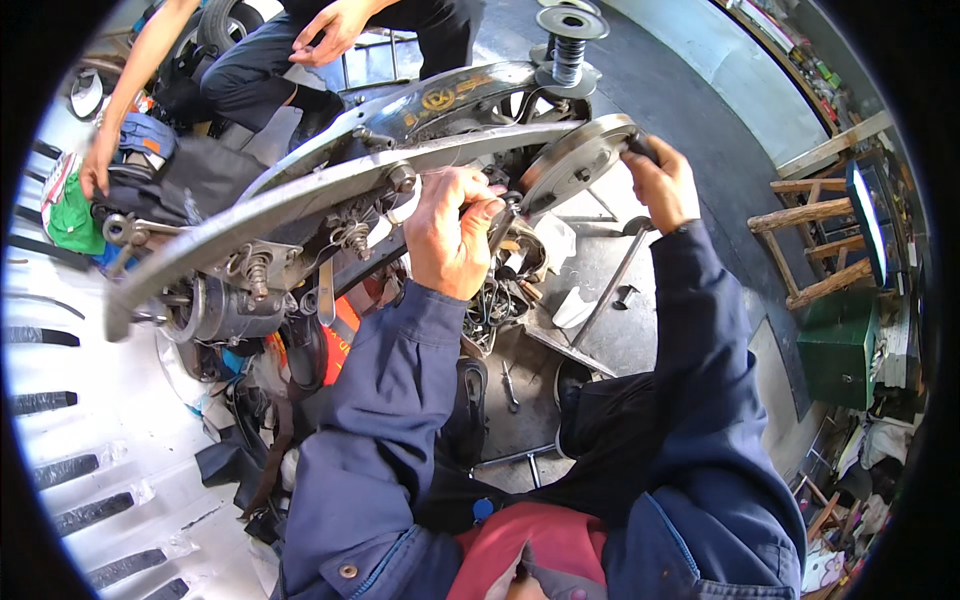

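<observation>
A hand-cranked sewing machine [300, 215] with a long, curved metal arm lies across the view in front of me. My right hand [664, 188] is closed around the dark crank handle [638, 150] at the rim of its grey handwheel [568, 172]. Left of the wheel, my left hand [450, 232] is closed beside the machine's arm, fingers pressed together. Whatever it grips is hidden; a small dark metal part [508, 208] shows just past its fingertips. A spool of dark thread [569, 62] stands upright on the machine's far end.
Beyond the machine sits another person, one hand [332, 32] over the knee, the other [96, 165] by a green-and-white bag [68, 212]. Loose metal parts [497, 308] lie below my left hand. A wooden stool [825, 225] and green box [838, 348] stand at right.
</observation>
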Motion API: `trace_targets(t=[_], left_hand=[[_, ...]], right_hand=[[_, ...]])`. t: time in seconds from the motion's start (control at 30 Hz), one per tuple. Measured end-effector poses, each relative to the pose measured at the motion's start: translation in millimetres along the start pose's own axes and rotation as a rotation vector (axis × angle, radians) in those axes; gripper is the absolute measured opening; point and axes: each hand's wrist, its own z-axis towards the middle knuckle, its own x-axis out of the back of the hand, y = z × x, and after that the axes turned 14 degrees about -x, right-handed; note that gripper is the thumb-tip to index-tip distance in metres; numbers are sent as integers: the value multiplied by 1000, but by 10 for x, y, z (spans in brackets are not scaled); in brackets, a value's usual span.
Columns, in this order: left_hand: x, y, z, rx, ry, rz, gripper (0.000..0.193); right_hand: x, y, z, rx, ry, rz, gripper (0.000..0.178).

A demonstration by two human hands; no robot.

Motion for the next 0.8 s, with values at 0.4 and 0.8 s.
trace_targets(t=[0.4, 0.8], left_hand=[[-6, -49, -31, -5, -1, -7, 25], [4, -49, -20, -41, -26, 59, 20]], right_hand=[[49, -167, -55, 1, -69, -12, 22], [66, 13, 52, 144, -106, 73, 25]])
